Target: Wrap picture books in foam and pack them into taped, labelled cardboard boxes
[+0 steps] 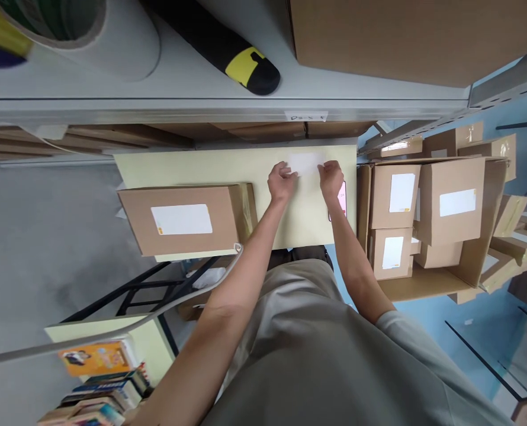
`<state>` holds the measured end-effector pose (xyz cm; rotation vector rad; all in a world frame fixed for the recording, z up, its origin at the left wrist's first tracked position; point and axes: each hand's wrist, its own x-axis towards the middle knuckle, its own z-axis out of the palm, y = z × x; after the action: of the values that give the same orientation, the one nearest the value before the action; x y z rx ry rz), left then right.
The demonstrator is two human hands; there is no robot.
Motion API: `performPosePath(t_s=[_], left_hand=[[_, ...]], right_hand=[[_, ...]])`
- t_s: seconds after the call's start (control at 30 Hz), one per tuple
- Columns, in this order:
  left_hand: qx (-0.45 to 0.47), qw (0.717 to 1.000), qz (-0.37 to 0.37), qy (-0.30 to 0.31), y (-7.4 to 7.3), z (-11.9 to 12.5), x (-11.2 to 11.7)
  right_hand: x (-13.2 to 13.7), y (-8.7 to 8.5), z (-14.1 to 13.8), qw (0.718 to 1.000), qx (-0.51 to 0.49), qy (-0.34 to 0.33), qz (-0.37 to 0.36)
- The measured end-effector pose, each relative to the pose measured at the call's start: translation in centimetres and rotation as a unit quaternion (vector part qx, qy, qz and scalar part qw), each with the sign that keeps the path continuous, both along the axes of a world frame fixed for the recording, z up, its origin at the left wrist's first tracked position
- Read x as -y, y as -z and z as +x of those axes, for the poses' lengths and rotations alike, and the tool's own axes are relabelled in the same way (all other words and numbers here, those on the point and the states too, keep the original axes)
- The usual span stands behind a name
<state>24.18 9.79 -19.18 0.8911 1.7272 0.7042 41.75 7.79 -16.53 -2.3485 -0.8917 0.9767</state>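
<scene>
A small white sheet of paper [305, 164], perhaps a label, is stretched between my two hands above the pale table. My left hand [283, 181] pinches its left edge with the fingers closed. On the opposite edge, my right hand [331, 179] also grips the sheet between thumb and fingers. Any print on the paper is too faint to make out. Partly behind my right wrist lies a phone [343, 200] with a lit pinkish screen. To the left of my left hand sits a taped cardboard box [134, 222] bearing a white label.
A large open carton [489, 231] full of labelled boxes stands right of the table [201, 163]. Above the far edge runs a grey shelf [210, 83] with a white roll [132, 47] and a black-yellow tool. A grey hose [112, 328] crosses the lower left, near stacked books [106, 396].
</scene>
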Motion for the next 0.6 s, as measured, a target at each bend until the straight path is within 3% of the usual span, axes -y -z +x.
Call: performPosePath(t_s=[0.13,0.33,0.47,0.6], left_hand=[[-0.008,1.0,0.002,-0.001,-0.1,-0.3,-0.2],[0.025,0.999,-0.017,0.01,-0.5,-1.0,-0.3],[0.058,0.998,0.009,-0.007,-1.7,-1.7,-0.5],[0.088,0.996,0.033,-0.009,-3.6,-3.4,-1.0]], right_hand=[[0.1,-1.1,-0.2,1.0,-0.01,0.008,0.017],[0.1,-3.9,-1.1,0.998,0.026,-0.05,0.013],[0.0,-6.2,-3.9,0.992,0.033,-0.116,0.043],[0.3,-7.7,-7.2,0.979,-0.041,-0.177,0.096]])
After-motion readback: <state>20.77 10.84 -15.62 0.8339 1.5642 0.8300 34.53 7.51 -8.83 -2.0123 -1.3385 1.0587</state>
